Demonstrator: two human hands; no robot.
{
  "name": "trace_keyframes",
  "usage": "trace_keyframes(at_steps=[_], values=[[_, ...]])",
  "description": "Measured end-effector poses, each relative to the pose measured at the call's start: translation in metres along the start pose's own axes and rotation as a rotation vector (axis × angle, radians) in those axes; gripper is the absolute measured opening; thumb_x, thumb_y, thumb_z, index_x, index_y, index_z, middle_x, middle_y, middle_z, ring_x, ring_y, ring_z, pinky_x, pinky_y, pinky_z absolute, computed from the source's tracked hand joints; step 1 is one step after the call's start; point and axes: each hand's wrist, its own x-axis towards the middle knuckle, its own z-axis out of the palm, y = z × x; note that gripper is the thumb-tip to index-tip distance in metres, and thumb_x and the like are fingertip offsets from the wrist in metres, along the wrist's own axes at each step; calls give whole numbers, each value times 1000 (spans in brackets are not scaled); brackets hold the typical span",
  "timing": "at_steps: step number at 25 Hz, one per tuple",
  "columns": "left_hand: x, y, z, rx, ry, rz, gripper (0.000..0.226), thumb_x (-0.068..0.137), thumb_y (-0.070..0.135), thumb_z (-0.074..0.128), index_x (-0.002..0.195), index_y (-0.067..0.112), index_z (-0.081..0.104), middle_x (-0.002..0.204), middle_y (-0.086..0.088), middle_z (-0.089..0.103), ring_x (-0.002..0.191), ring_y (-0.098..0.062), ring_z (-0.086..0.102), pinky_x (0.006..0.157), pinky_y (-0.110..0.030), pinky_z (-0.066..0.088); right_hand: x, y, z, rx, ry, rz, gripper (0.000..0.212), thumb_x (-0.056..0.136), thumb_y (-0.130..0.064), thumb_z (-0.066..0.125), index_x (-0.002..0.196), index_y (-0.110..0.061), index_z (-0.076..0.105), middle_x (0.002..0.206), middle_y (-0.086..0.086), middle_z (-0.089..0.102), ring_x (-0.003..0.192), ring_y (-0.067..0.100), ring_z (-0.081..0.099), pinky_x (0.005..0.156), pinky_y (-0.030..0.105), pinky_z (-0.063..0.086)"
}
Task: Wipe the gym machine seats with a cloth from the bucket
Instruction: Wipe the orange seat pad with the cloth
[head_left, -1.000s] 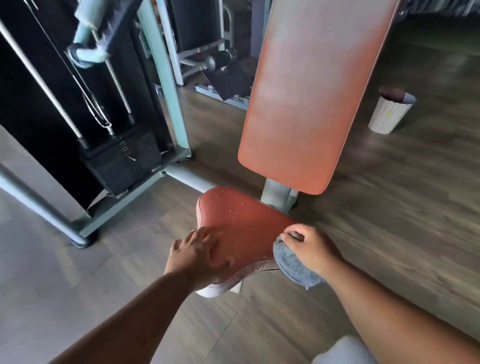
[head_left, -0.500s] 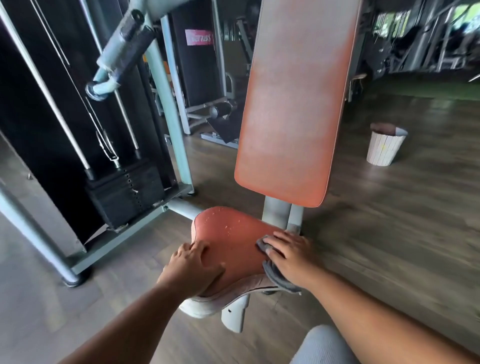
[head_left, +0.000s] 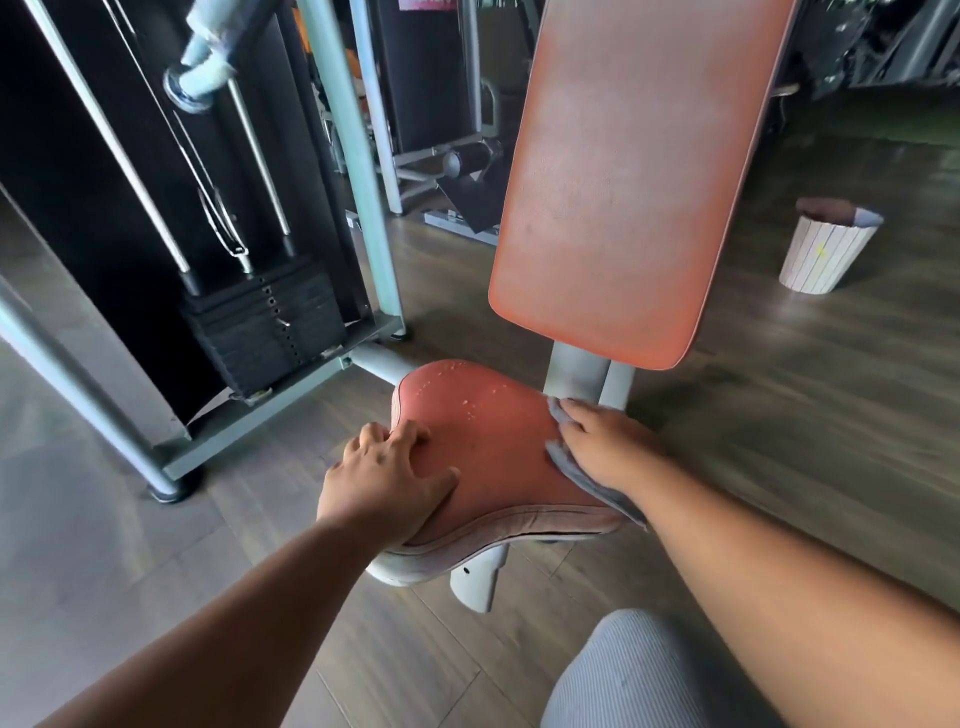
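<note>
Seat of a gym machine, padded in worn orange-red and flecked with pale spots, sits low at the middle of the view, under the tilted backrest of the same colour. A person's right hand lies flat with straight fingers on a grey cloth, pressing it against the seat's right edge; most of the cloth is hidden under the hand and forearm, with only its edges showing. The left hand rests on the seat's near-left corner, fingers spread and slightly bent over the edge, thumb on the top surface. The backrest's top is cut off by the frame. A pale ribbed bucket stands on the wooden floor well apart to the right; its contents cannot be made out. A black weight stack sits in the grey-green frame to the left, its cable handle blurred. A pink sign at the top edge is cut off and unreadable. A grey ribbed knee shows at bottom right.
</note>
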Motion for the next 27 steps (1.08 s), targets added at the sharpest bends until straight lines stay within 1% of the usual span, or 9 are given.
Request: trace_keyframes(at_steps=[3,6,11,14,17,20,22,25,27], values=[[0,-4,1,-31,25,-9,67,63,78,32,122,48,46,121,5,48,117,-21,49,90,-41,42,-22,-41,28,-76,41,-277,57,99,-45,25,153,-29,35,161,-6,32,148,16,28,123,41,16],[-1,-4,4,-31,42,-10,67,64,75,32,124,48,46,124,6,48,119,-21,48,91,-40,42,-54,-12,30,-75,110,-420,52,99,-45,30,148,-32,45,154,-12,42,143,10,37,122,36,19],[-2,-2,5,-14,63,-11,67,66,75,30,126,50,46,126,7,48,119,-20,48,89,-39,42,22,-16,3,-101,-114,-130,51,107,-33,21,158,-32,23,166,-7,16,152,16,15,123,42,10],[-2,-5,6,-24,77,-12,66,66,74,32,126,49,46,125,7,48,118,-20,49,87,-39,41,1,-53,24,-38,-82,-300,55,102,-39,21,156,-34,25,166,-7,20,152,14,13,123,40,1],[0,-6,9,-30,100,-7,64,68,73,34,125,49,48,125,9,48,120,-18,48,86,-38,41,-48,-18,31,-56,81,-477,55,98,-45,26,151,-35,38,158,-14,35,146,7,29,121,34,14],[-1,-6,10,-38,114,-10,62,68,71,36,125,50,48,124,10,49,120,-17,48,85,-37,40,-10,11,7,-42,-20,-289,51,104,-36,25,155,-29,32,162,-9,27,150,10,22,124,38,12],[-1,-5,9,-43,113,-17,61,68,71,36,123,51,49,122,11,49,118,-17,49,84,-37,40,25,-11,4,-80,-125,-159,52,106,-32,20,158,-31,22,167,-7,15,152,12,12,123,42,7],[-2,-5,8,-62,119,-19,59,68,69,37,123,51,50,122,11,50,118,-17,49,84,-37,40,8,-53,24,-50,-117,-277,56,102,-39,18,158,-34,19,167,-7,13,153,15,8,124,43,3],[-1,-6,9,-71,129,-21,58,68,67,37,122,51,51,121,11,50,118,-17,49,87,-38,42,-38,-41,36,-53,1,-420,56,101,-47,19,155,-37,24,163,-12,25,150,12,20,122,38,11]])
